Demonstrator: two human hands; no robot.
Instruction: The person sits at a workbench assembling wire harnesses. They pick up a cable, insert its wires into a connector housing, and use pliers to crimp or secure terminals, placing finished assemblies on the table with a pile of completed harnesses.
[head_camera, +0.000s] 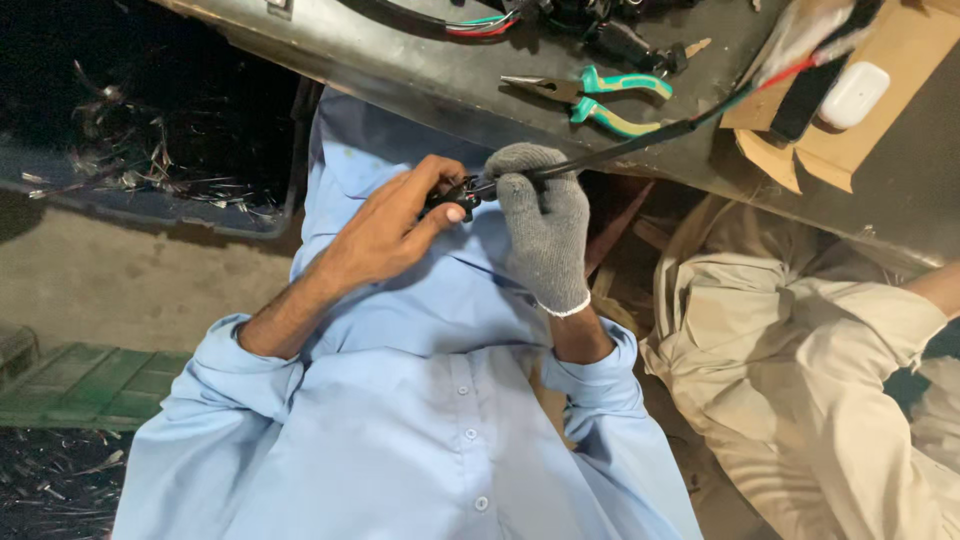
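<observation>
1. Your left hand (385, 225): bare, fingers curled, thumb and fingertips pinching a small black connector (452, 193) in front of your chest. Most of the connector is covered by your fingers; its shape cannot be made out.

2. Your right hand (545, 220): in a grey knit glove, closed around a black cable (620, 150) just beside the connector. The fingertips are tucked under, out of sight.

3. Black cable: runs from your gloved grip up and right onto the grey workbench (420, 70), where coloured wires (790, 72) show at its far end. Where it ends is cut off by the frame's top edge.

4. Pliers (590, 98): teal and cream handles, lying on the workbench above your hands, apart from them.

5. White case (853, 95): small, rounded, resting on a cardboard piece (880, 130) at the right.

6. Wire bundle (470, 22): top edge, only partly in view.

7. Another person (800, 350): beige clothing, at your right; only clothing and part of one arm show.

8. Dark tray (150, 170) with wire scraps: upper left, dim, contents hard to tell.
</observation>
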